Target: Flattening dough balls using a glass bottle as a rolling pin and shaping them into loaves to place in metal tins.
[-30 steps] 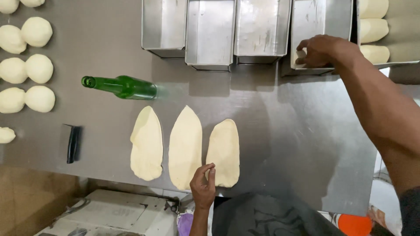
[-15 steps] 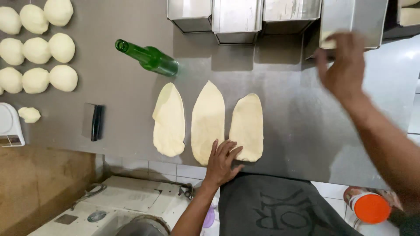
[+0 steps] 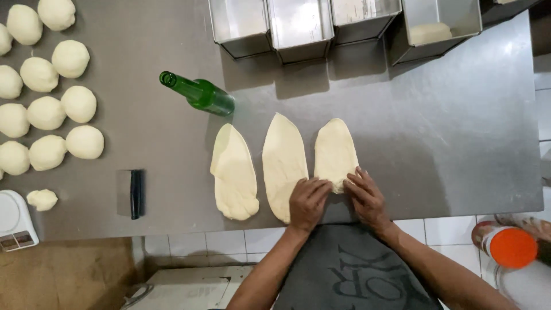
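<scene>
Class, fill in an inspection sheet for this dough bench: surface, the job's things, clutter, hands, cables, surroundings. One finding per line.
Surface: grey steel table, bare on its right side.
Job's things: three flattened oval dough sheets side by side; both hands at the near end of the right dough sheet.
Clutter: green glass bottle lying on its side; round dough balls in rows at left; metal bench scraper; steel loaf tins along the far edge, one holding dough.
Hands: left hand and right hand, bare, fingers spread.
Cables: nothing seen.
Surroundings: white scale at left; orange-lidded container below right.
</scene>
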